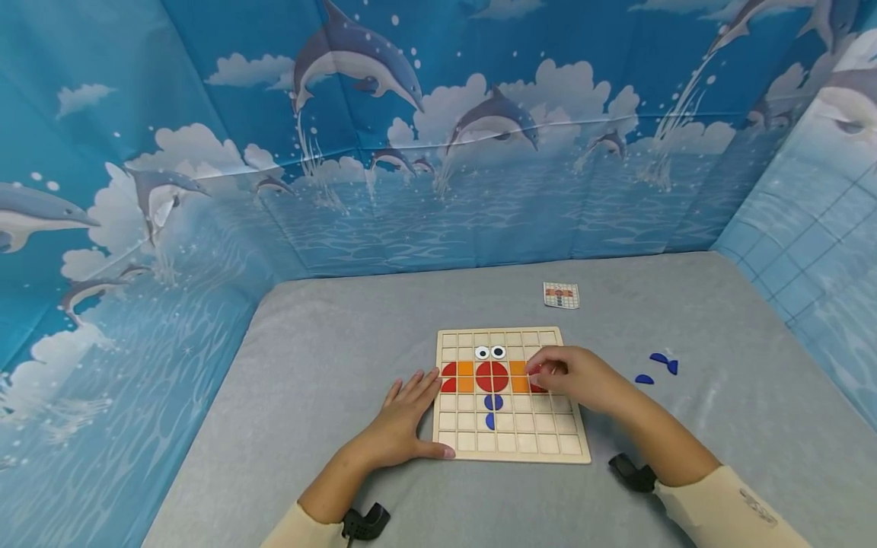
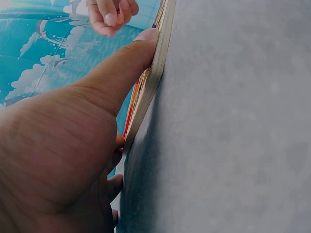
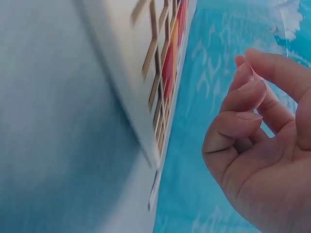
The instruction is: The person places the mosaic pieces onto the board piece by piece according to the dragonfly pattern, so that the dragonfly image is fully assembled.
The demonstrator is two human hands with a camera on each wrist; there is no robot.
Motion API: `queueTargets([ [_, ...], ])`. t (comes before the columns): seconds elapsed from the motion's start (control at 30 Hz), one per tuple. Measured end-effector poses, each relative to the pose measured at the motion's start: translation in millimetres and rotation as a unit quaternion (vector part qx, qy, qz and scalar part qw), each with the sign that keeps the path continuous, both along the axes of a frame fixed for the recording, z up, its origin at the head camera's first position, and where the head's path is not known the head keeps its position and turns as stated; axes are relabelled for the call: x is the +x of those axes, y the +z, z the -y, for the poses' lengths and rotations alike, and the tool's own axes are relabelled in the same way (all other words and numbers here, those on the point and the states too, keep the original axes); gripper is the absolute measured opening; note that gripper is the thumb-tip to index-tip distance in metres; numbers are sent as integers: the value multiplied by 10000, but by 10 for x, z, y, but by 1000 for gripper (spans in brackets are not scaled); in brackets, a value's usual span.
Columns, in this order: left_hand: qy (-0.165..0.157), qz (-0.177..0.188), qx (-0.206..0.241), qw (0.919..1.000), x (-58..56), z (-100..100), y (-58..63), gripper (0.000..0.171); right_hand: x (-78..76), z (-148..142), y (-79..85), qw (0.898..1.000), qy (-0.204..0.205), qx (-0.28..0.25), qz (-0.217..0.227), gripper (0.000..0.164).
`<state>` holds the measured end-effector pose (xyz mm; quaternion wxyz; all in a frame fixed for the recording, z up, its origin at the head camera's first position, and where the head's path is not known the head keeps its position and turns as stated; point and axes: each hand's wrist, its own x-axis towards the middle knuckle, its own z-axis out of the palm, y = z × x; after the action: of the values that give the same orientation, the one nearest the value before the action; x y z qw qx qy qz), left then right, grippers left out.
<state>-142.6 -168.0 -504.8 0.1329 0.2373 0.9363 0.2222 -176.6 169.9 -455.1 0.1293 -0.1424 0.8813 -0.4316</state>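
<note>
A square wooden grid board (image 1: 541,443) lies on the grey surface. My left hand (image 1: 393,430) touches its left edge with spread fingers, the thumb resting at the lower left corner. On the board are two eye pieces (image 1: 490,352), a red circle (image 1: 492,377), orange squares (image 1: 465,377), red pieces (image 1: 448,377) and blue pieces (image 1: 493,402). Over the right-hand red pieces (image 1: 538,387), partly covering them, hovers my right hand (image 1: 582,374). In the right wrist view its fingers (image 3: 243,97) are curled, thumb and fingertips close together, and no piece shows between them.
Several loose blue pieces (image 1: 644,379) lie on the grey cloth (image 1: 356,335) right of the board. A small pattern card (image 1: 561,295) lies behind it. A dolphin-print curtain (image 1: 438,198) hangs around the back and sides.
</note>
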Motion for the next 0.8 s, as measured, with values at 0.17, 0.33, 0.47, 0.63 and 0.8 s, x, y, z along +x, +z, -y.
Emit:
queueTargets([
  [0.17, 0, -13, -3, 10000, 4, 2, 9, 118, 16, -225, 33, 9995, -300, 110, -73, 16],
  [0.33, 4, -1, 14, 10000, 5, -1, 20, 118, 44, -463, 34, 9981, -571, 224, -59, 22],
  [0.47, 8, 25, 26, 10000, 7, 0, 23, 118, 64, -641, 16, 9968, -739, 295, -65, 25],
  [0.63, 22, 66, 72, 9999, 12, -2, 25, 118, 88, -862, -28, 9953, -846, 437, -156, 28],
  [0.8, 17, 66, 87, 9999, 18, 0, 21, 118, 108, -1066, -81, 9937, -920, 625, -159, 31],
])
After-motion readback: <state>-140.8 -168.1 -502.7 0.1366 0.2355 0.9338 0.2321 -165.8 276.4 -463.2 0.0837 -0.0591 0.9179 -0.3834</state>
